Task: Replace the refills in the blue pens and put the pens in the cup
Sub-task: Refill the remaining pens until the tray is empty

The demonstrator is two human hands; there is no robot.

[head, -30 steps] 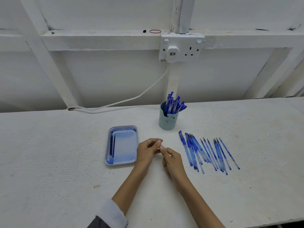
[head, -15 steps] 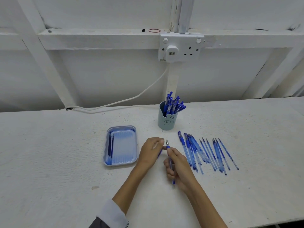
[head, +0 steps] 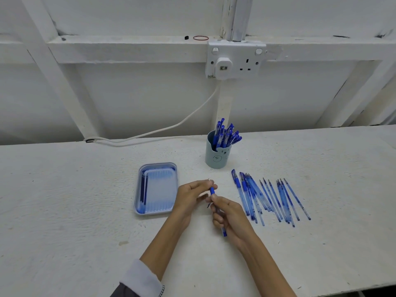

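My right hand [head: 230,217] grips a blue pen [head: 212,191] by its clear barrel, tip end pointing away from me and the blue end cap sticking out below the palm. My left hand [head: 191,197] pinches the pen's metal tip between thumb and fingers, just above the blue grip. A pale blue cup [head: 217,156] behind my hands holds several blue pens. To the right, several blue pens and refills [head: 267,198] lie fanned on the table. A blue tray [head: 156,188] at the left holds a couple of dark refills along its left side.
The white table [head: 75,211] runs wide to both sides, its front edge at the lower right. A white cable [head: 150,131] runs from the wall socket [head: 235,58] along the back edge. A red rubber band [head: 200,38] lies on the ledge above.
My hands went from touching fingertips to holding a pen between them. The right hand now grips the barrel lower down and the left hand works at the tip.
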